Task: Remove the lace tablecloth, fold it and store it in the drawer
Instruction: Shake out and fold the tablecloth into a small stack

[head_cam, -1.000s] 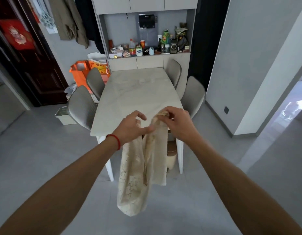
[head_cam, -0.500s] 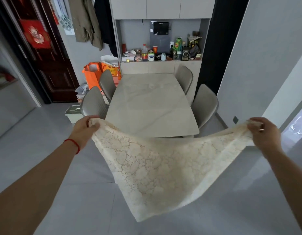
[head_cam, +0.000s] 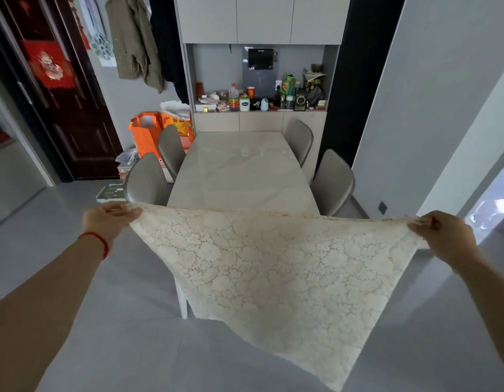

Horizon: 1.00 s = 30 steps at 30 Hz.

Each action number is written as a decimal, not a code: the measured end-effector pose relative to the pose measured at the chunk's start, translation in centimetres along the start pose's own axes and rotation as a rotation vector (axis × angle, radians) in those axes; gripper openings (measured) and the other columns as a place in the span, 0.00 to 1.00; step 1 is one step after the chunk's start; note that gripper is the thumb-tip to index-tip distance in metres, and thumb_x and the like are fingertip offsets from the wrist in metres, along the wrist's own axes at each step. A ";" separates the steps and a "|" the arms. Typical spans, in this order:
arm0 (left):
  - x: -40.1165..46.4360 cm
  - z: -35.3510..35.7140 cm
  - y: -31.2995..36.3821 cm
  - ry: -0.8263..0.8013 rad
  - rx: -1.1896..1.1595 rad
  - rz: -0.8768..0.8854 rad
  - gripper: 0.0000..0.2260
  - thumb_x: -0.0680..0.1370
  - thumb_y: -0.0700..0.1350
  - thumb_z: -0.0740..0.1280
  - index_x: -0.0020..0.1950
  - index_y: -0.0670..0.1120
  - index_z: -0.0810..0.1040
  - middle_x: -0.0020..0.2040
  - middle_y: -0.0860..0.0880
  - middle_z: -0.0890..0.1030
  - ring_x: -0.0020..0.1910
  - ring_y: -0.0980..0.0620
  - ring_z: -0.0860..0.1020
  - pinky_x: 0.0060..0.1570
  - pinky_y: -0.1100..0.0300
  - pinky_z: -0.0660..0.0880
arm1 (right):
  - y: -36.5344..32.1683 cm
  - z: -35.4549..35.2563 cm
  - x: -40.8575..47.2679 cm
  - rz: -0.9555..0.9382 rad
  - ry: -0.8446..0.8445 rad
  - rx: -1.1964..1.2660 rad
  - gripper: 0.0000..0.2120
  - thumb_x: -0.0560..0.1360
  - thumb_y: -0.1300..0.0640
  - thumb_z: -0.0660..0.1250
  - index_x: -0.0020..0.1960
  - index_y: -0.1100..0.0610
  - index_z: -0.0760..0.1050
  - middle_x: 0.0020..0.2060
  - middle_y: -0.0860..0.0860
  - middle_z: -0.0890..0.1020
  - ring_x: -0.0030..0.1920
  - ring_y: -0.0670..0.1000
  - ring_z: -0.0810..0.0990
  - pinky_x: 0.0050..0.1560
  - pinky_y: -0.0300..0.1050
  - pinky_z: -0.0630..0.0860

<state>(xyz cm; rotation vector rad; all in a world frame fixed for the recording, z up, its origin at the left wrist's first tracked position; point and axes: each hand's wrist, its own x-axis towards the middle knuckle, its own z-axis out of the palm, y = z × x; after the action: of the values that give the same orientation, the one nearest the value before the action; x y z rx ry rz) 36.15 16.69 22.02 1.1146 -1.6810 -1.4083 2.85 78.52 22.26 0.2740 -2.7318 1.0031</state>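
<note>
The cream lace tablecloth (head_cam: pixel 279 273) hangs spread wide in the air in front of the near end of the pale marble table (head_cam: pixel 242 171). My left hand (head_cam: pixel 108 220), with a red string on its wrist, pinches the cloth's upper left corner. My right hand (head_cam: pixel 443 234) pinches the upper right corner. The top edge is pulled nearly straight between them, and the cloth droops to a point at the lower right. It hides the table's near edge and most of its legs. No drawer can be picked out.
Grey chairs flank the table, two on the left (head_cam: pixel 146 182) and two on the right (head_cam: pixel 332 182). A cluttered cabinet shelf (head_cam: pixel 259 101) lies behind it. Orange bags (head_cam: pixel 149 131) sit by a dark door (head_cam: pixel 67 108). Grey floor tiles (head_cam: pixel 126 335) surround me.
One second ago my hands held the cloth bunched together. They have moved far apart, spreading it open, and its top edge is now tauter and higher than half a second ago.
</note>
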 end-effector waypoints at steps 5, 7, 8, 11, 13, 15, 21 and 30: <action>-0.1 1.2 3.6 0.031 0.091 0.126 0.18 0.73 0.42 0.79 0.61 0.40 0.83 0.50 0.44 0.84 0.50 0.50 0.81 0.65 0.56 0.75 | -1.5 -1.4 1.2 0.000 -0.024 0.098 0.10 0.73 0.57 0.79 0.43 0.49 0.77 0.36 0.57 0.86 0.40 0.63 0.85 0.40 0.52 0.79; 0.1 1.5 5.3 0.033 0.113 0.190 0.17 0.75 0.40 0.77 0.62 0.39 0.83 0.46 0.45 0.83 0.46 0.51 0.80 0.65 0.57 0.75 | -2.4 -2.1 1.9 -0.080 -0.008 0.069 0.13 0.75 0.57 0.77 0.47 0.48 0.73 0.35 0.55 0.85 0.36 0.61 0.83 0.34 0.44 0.74; 0.4 1.7 6.1 0.041 0.119 0.218 0.16 0.75 0.39 0.76 0.62 0.38 0.82 0.42 0.48 0.82 0.42 0.54 0.79 0.61 0.60 0.77 | -2.9 -2.5 2.2 -0.122 0.003 0.059 0.14 0.76 0.57 0.76 0.49 0.46 0.71 0.36 0.54 0.84 0.36 0.58 0.82 0.34 0.41 0.72; 1.1 2.3 8.4 0.085 0.141 0.273 0.14 0.77 0.38 0.75 0.61 0.39 0.83 0.41 0.52 0.81 0.39 0.58 0.77 0.49 0.70 0.80 | -4.6 -3.8 3.1 -0.229 0.031 0.053 0.14 0.80 0.58 0.70 0.52 0.46 0.66 0.37 0.48 0.81 0.35 0.53 0.79 0.34 0.41 0.70; 1.8 2.7 9.8 0.106 0.131 0.286 0.12 0.77 0.40 0.75 0.60 0.41 0.84 0.45 0.47 0.84 0.45 0.53 0.80 0.61 0.58 0.79 | -5.7 -5.2 3.9 -0.298 0.038 -0.002 0.12 0.81 0.59 0.67 0.51 0.47 0.65 0.34 0.46 0.79 0.33 0.53 0.78 0.33 0.42 0.70; 2.7 3.0 11.2 0.099 0.110 0.296 0.10 0.77 0.41 0.75 0.59 0.43 0.85 0.50 0.44 0.85 0.50 0.50 0.81 0.65 0.49 0.78 | -6.5 -6.7 4.7 -0.359 0.022 -0.068 0.09 0.82 0.60 0.65 0.51 0.48 0.66 0.34 0.47 0.80 0.33 0.51 0.77 0.33 0.43 0.69; 3.6 5.4 15.6 0.102 0.064 0.346 0.07 0.78 0.37 0.72 0.53 0.47 0.85 0.46 0.43 0.83 0.48 0.47 0.80 0.63 0.40 0.79 | -5.8 -10.7 9.0 -0.387 0.098 -0.157 0.14 0.82 0.57 0.68 0.54 0.38 0.69 0.39 0.49 0.83 0.37 0.55 0.79 0.42 0.49 0.72; 0.8 9.5 21.4 0.213 -0.022 0.367 0.10 0.79 0.36 0.67 0.54 0.45 0.86 0.54 0.40 0.86 0.58 0.40 0.83 0.63 0.47 0.79 | -4.1 -13.0 15.4 -0.353 0.257 -0.165 0.16 0.81 0.54 0.68 0.52 0.33 0.67 0.37 0.48 0.83 0.34 0.54 0.80 0.39 0.55 0.82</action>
<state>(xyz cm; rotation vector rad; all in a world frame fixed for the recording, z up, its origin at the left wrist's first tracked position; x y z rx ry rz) 23.34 21.01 41.17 0.8559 -1.6120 -1.0372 -9.13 82.49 38.55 0.5352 -2.4027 0.6629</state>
